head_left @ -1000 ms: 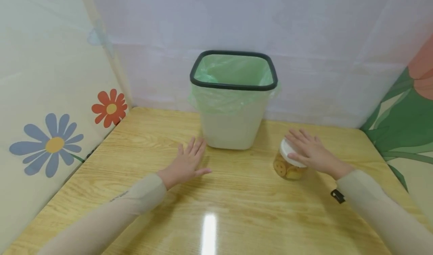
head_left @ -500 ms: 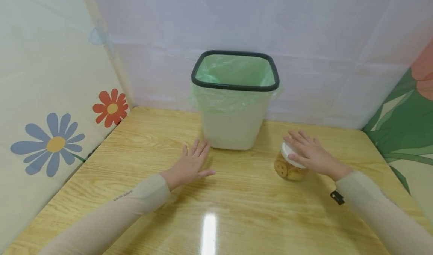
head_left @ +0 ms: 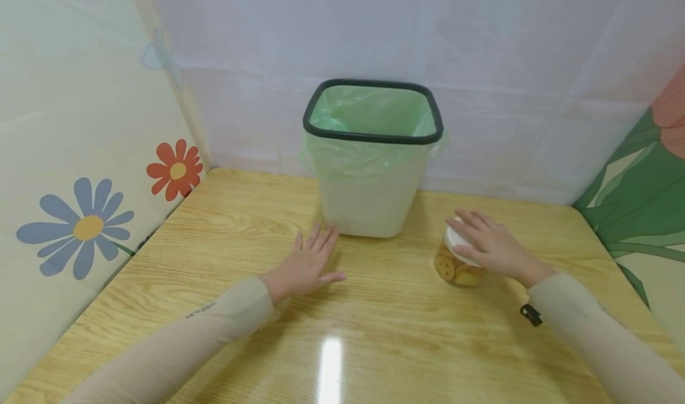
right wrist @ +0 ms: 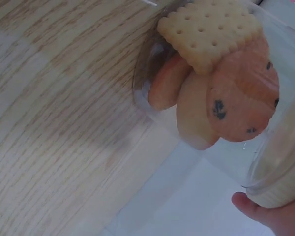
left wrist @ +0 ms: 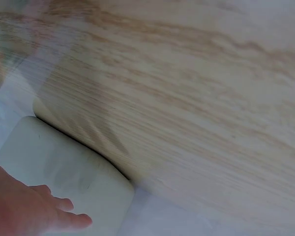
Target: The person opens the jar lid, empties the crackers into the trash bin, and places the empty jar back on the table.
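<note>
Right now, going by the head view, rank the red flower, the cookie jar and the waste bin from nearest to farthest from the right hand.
1. Cookie jar: nearest, its white lid partly covered by the right hand.
2. Waste bin: next, to the left and farther back.
3. Red flower: farthest, away on the left wall.

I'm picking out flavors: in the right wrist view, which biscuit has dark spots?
The round orange biscuit, just below the pale scalloped biscuit: it alone shows dark spots there; the pale one has small holes.
</note>
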Motion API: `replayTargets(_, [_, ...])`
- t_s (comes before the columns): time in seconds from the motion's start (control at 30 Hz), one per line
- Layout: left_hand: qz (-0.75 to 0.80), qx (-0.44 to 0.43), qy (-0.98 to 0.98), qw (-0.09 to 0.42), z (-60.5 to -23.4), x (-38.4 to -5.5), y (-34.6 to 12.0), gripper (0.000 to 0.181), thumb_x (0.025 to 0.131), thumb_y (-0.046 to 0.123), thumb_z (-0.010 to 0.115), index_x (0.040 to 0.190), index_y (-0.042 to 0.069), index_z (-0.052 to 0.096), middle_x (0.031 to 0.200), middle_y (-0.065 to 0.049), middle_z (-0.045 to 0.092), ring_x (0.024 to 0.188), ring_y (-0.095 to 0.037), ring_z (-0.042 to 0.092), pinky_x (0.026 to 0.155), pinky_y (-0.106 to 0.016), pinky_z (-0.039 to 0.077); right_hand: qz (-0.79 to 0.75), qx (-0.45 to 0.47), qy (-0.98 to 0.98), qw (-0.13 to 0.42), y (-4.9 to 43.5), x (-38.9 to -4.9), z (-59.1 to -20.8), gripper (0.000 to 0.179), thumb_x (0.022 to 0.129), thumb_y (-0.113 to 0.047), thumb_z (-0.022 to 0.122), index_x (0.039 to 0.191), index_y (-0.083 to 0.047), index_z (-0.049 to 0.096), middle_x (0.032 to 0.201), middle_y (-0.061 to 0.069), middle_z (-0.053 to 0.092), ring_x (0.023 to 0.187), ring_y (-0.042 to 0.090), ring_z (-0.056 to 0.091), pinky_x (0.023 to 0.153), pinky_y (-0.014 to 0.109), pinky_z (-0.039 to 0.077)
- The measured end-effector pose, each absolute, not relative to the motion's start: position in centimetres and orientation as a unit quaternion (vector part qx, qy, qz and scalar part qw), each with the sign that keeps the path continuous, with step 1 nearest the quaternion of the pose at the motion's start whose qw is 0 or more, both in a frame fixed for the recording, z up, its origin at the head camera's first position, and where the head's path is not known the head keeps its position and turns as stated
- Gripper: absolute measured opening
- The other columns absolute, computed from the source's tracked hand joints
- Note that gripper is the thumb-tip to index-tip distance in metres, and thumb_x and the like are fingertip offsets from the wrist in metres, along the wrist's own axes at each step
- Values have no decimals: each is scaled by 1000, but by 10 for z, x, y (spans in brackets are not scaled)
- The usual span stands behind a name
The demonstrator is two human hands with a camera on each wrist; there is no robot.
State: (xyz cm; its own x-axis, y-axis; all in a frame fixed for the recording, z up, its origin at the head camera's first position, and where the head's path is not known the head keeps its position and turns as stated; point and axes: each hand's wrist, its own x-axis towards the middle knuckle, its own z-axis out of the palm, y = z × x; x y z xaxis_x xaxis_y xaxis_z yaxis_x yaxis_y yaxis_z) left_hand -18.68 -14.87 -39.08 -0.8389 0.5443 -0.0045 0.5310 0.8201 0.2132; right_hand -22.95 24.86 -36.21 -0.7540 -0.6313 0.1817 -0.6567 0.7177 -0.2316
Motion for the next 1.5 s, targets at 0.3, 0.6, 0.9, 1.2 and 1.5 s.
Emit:
replayTargets(0.3, [95, 289, 952, 33, -393, -187, -147, 91, 97, 53, 48, 152, -6, 6, 158, -24, 6, 143, -48, 1, 107, -71, 9, 131, 343, -928, 53, 246, -229, -362, 57, 99, -38, 52, 146, -7, 41, 148, 24, 34, 131, 49, 32, 93, 72, 31])
replayTargets(0.6, [96, 290, 951, 41, -394, -186, -145, 91, 97, 54, 47, 152, -6, 6, 158, -24, 5, 143, -47, -1, 107, -71, 8, 121, 350, -926, 71, 244, -230, -364, 55, 99, -38, 52, 145, -9, 42, 146, 24, 37, 128, 48, 36, 88, 70, 37])
replayTargets(0.9, [97, 288, 952, 48, -394, -187, -142, 90, 98, 52, 48, 152, -7, 7, 158, -25, 6, 143, -46, -1, 108, -70, 8, 115, 337, -933, 58, 243, -228, -366, 65, 93, -43, 59, 145, -8, 40, 148, 24, 35, 128, 49, 34, 90, 71, 35])
replayTargets(1.2, [97, 288, 952, 45, -392, -187, -141, 89, 98, 52, 49, 152, -7, 8, 158, -25, 8, 143, -47, 1, 107, -70, 9, 123, 356, -922, 91, 232, -228, -369, 63, 89, -41, 63, 141, -8, 48, 143, 24, 42, 124, 48, 41, 90, 69, 37])
replayTargets(1.5, [109, 289, 950, 48, -393, -187, -142, 90, 98, 53, 47, 152, -6, 6, 158, -25, 6, 143, -46, 0, 108, -70, 8, 133, 350, -921, 108, 230, -230, -370, 61, 86, -40, 64, 137, -8, 52, 140, 22, 47, 121, 48, 44, 87, 68, 40])
